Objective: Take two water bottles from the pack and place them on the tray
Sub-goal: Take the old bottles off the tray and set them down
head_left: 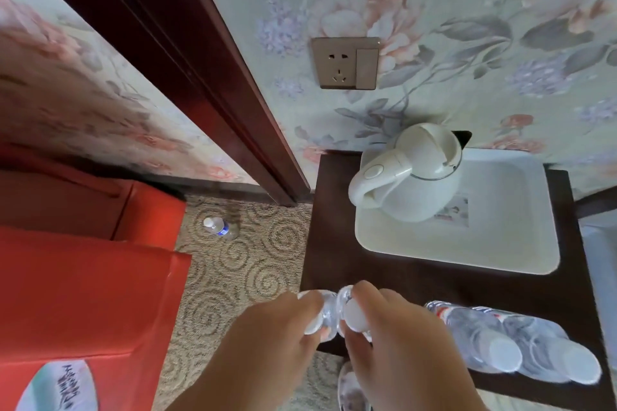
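My left hand (267, 340) and my right hand (397, 340) each grip a clear water bottle by its white-capped top, side by side over the front left corner of the dark table. The left bottle (317, 309) and the right bottle (354, 314) almost touch. The pack of water bottles (521, 340), wrapped in clear plastic, lies on the table to the right of my hands. The white tray (467, 243) sits farther back on the table and carries a white kettle (410, 177).
The dark table (334, 243) stands against a floral wall with a socket (345, 63). A loose bottle (221, 227) stands on the patterned carpet to the left. A red armchair (83, 294) fills the left side, and a dark door frame (200, 77) runs diagonally.
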`<state>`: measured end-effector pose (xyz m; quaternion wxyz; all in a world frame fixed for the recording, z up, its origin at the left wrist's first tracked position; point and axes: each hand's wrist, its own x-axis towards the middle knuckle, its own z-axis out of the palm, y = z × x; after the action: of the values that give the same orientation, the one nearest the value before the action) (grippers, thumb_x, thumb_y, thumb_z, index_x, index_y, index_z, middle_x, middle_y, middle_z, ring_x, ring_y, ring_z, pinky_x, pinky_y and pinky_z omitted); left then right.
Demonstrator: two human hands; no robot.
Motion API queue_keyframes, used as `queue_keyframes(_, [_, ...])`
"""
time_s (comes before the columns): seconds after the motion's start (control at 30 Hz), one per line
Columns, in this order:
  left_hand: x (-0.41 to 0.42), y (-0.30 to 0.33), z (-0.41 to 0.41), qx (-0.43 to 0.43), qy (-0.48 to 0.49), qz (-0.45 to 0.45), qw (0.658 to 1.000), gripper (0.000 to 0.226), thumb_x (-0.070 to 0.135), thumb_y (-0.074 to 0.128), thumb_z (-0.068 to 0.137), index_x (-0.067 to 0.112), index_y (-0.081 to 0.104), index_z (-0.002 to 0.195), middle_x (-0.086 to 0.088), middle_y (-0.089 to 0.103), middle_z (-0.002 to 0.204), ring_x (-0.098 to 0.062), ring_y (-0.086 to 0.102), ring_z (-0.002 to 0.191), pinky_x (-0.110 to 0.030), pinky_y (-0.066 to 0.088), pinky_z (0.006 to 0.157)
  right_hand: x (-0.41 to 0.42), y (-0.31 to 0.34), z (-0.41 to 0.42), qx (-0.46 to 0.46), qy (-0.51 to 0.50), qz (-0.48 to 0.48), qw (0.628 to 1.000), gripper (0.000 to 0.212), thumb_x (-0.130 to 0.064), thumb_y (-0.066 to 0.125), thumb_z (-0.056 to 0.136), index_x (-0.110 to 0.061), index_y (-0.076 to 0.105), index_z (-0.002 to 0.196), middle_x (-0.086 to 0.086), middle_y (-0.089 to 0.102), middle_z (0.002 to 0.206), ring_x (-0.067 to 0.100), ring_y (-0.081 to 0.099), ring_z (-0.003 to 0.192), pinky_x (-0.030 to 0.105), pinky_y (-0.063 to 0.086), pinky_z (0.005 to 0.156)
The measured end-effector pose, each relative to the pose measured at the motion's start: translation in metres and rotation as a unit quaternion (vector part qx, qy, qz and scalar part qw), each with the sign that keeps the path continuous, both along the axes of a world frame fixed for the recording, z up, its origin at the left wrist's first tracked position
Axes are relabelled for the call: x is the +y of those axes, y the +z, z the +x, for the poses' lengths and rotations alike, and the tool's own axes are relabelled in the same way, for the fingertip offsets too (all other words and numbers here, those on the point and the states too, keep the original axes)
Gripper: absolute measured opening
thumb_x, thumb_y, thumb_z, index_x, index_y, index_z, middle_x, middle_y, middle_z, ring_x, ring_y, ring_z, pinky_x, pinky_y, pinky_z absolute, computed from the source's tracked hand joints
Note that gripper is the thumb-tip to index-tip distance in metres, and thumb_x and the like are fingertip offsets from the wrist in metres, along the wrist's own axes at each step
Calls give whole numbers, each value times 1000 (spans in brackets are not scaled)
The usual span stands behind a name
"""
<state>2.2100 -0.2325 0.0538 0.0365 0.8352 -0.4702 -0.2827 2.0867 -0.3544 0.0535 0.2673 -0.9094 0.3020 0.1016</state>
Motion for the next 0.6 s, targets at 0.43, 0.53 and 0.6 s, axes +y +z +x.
queue_keyframes(0.43, [12, -18, 15, -5, -26, -84, 996, 42, 44, 72, 86, 39, 45, 117, 9, 58, 81, -15, 61, 55, -28, 48, 47, 19, -20, -6, -17, -64, 75, 995, 30, -54, 47, 100, -39, 37, 124, -10, 59, 111, 16, 70, 97, 25, 56, 78])
queue_keyframes(0.53, [14, -22, 15, 21, 31, -84, 996, 62, 60, 60, 88, 50, 30, 142, 24, 60, 108, 0, 64, 81, -21, 53, 70, 14, -10, -8, 10, -62, 102, 993, 57, -58, 53, 95, -42, 19, 139, -14, 56, 124, 14, 68, 107, 27, 53, 86])
queue_keyframes(0.6, [15, -18, 15, 56, 51, -72, 995, 76, 68, 58, 83, 50, 24, 148, 29, 58, 100, 5, 61, 82, -15, 49, 71, 8, -1, -10, 35, -61, 106, 992, 81, -57, 59, 94, -44, 3, 151, -15, 59, 131, 12, 68, 109, 27, 51, 87])
